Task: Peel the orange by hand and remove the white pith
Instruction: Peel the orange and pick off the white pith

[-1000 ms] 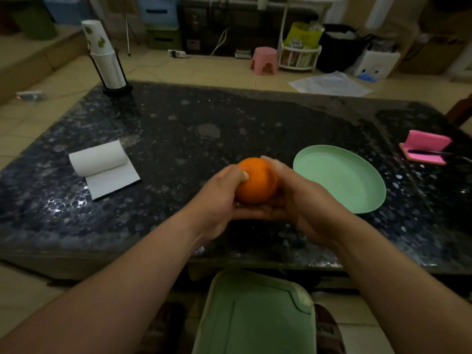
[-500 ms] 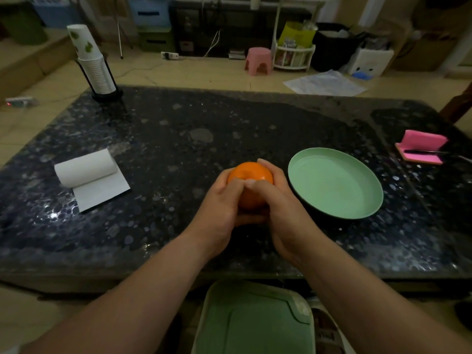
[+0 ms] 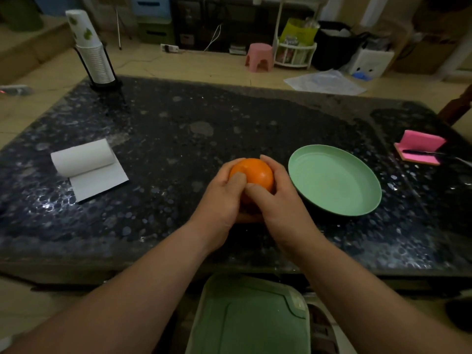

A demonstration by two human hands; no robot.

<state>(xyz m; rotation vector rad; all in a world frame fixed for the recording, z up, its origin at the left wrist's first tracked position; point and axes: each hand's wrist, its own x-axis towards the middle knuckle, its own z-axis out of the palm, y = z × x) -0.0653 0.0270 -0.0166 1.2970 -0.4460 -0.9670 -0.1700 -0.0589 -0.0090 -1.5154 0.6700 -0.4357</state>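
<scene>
Orange [image 3: 256,172] held in both hands over the dark surface [image 3: 178,129], peel unbroken.
The left hand [image 3: 219,200] and the right hand [image 3: 279,204] each curled round the fruit, thumbs meeting on its near face, just left of the green plate [image 3: 332,180]. The rind looked smooth and glossy, so probably a little slippery. The fruit was likely light, firm yet yielding, and apt to spurt if squeezed hard. A thumbnail dug in near the top seemed the best start.
</scene>
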